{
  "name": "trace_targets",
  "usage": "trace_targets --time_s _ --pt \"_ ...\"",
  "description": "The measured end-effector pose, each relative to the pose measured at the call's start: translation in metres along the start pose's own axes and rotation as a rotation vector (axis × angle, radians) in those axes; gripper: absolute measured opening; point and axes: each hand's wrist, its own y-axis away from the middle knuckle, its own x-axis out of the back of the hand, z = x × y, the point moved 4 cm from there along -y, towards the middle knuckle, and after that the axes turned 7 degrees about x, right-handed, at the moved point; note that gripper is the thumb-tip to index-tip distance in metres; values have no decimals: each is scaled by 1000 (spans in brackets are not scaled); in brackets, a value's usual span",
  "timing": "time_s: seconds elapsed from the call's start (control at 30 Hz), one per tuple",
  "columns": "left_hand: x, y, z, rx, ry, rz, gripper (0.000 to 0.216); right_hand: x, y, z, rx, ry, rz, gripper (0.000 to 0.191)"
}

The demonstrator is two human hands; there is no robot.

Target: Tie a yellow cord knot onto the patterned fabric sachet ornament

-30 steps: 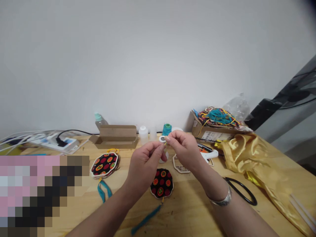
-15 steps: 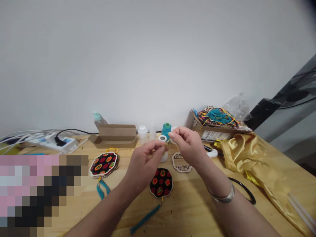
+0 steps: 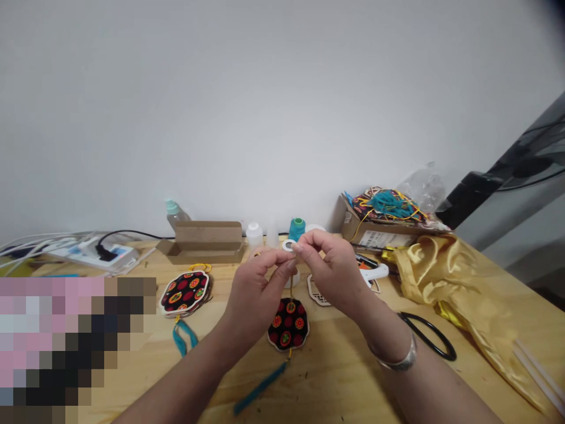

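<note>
My left hand (image 3: 256, 291) and my right hand (image 3: 333, 268) meet above the wooden table (image 3: 335, 377), fingertips pinched together. Between them is a thin yellow cord that runs down to a black flowered fabric ornament (image 3: 288, 324) with a teal tassel (image 3: 260, 388). A small white ring (image 3: 289, 245) shows just above my fingertips; I cannot tell whether it is held or standing behind. My right wrist wears a silver bangle (image 3: 399, 359).
A stack of similar ornaments (image 3: 185, 292) lies to the left, a carved wooden frame (image 3: 318, 292) under my right hand. At the back: cardboard box (image 3: 203, 241), bottles, teal thread spool (image 3: 297, 228), box of ornaments (image 3: 388, 215). Yellow satin cloth (image 3: 459, 282), black ring (image 3: 430, 335), power strip (image 3: 101, 253).
My right hand moved apart to the right, then came back against the left fingertips. The ornament stays in place on the table.
</note>
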Motion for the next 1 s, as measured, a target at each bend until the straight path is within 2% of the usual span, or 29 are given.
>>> trace_targets --time_s 0.2,0.3,0.4,0.47,0.5,0.57,0.67,0.7,0.77,0.83,0.9,1.0 --pt "-7 -1 -10 -20 -26 -5 14 20 -3 -3 -15 -96 172 21" --pt "-12 -5 -17 -77 -22 -5 15 29 -4 -4 -32 -131 230 19" --pt "-3 -7 -13 -93 -89 95 18 32 -3 -6 -41 -123 241 19" --pt "12 -4 -3 -11 -139 218 23 32 -3 -10 -24 -75 234 19" --pt "18 0 2 52 -125 214 21 32 -3 -12 -3 -40 228 19" --pt "21 11 8 252 16 44 24 31 -2 -18 63 36 219 18" --pt "3 39 9 609 552 -363 35 28 1 -28 166 114 191 17" --pt "-3 48 8 733 725 -414 36 26 2 -31 194 133 167 16" --pt "-13 60 2 918 987 -428 42 20 8 -37 234 191 86 17" --pt "-19 66 -4 1002 1144 -414 45 13 18 -41 258 282 -16 18" --pt "-23 67 -9 1029 1205 -394 41 7 33 -44 271 380 -103 19" --pt "-26 66 -15 962 1222 -390 20 -1 63 -45 306 441 -185 20"
